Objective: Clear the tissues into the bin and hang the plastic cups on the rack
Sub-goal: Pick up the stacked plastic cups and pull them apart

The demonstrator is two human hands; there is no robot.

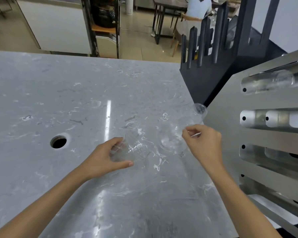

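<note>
So from the left: there's a round hole (58,142) in the grey marble tabletop (41,93). My left hand (101,156) has its grip curled around a clear plastic cup (127,148) lying on its side. My right hand (202,140) pinches the rim of a second clear cup (195,115), lifted and tilted toward the steel cup rack (258,134) on the right.
</note>
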